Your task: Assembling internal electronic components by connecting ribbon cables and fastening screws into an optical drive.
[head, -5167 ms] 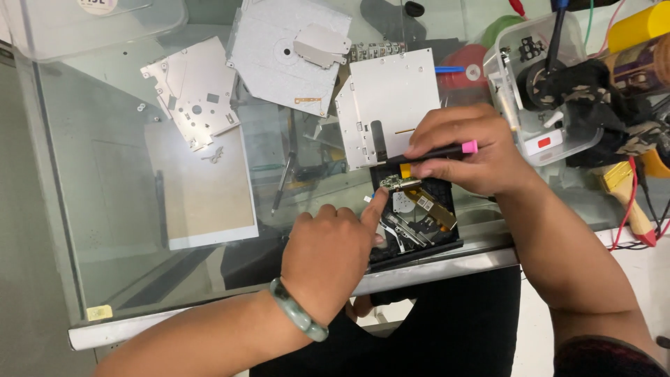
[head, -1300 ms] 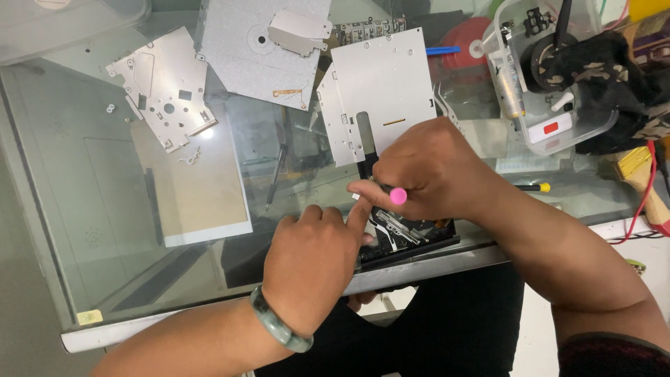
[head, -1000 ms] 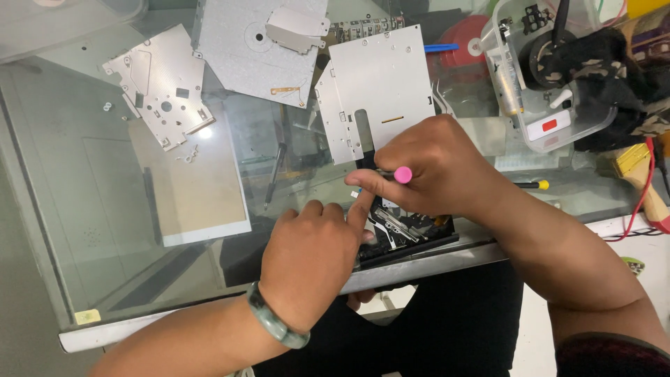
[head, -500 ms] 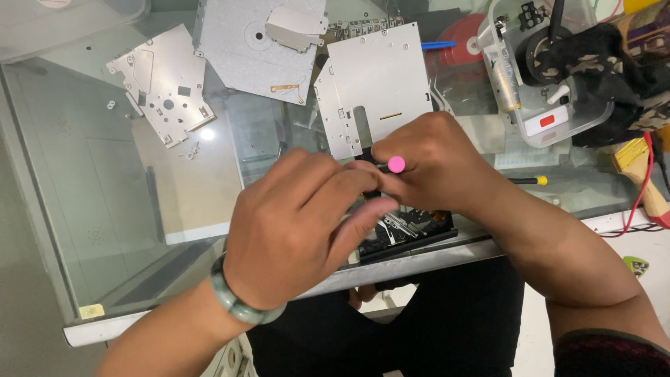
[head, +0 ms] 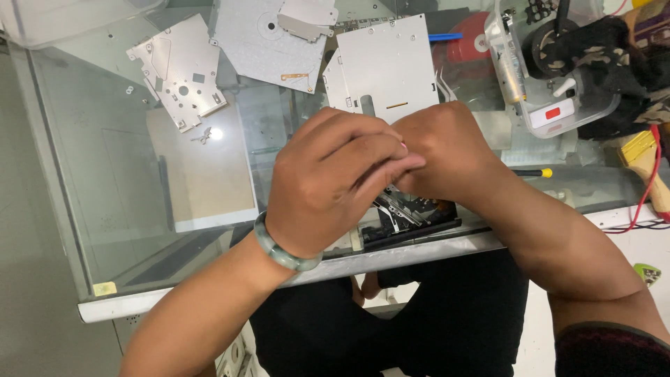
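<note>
My two hands meet over a black disc-drive mechanism (head: 419, 213) lying at the near edge of the glass table (head: 125, 209). My right hand (head: 450, 150) is closed around a small screwdriver, of which only the pink cap (head: 403, 145) peeks out. My left hand (head: 328, 178), with a green bracelet (head: 279, 251) on its wrist, lies over the right hand's fingers and the cap, fingers together. Whether it grips anything is hidden. The screwdriver's tip and most of the mechanism are covered by my hands.
Silver metal cover plates lie behind my hands: one (head: 384, 66) just beyond them, two more (head: 183, 70) (head: 269, 38) farther left. A clear plastic tub (head: 558, 112) of tools stands at the right, with a yellow-capped screwdriver (head: 530, 172) and a brush (head: 638, 150) near it.
My left hand lifted off the mechanism, where a finger had been pressing, and came up over my right hand and the screwdriver's pink cap. The right hand stayed in place.
</note>
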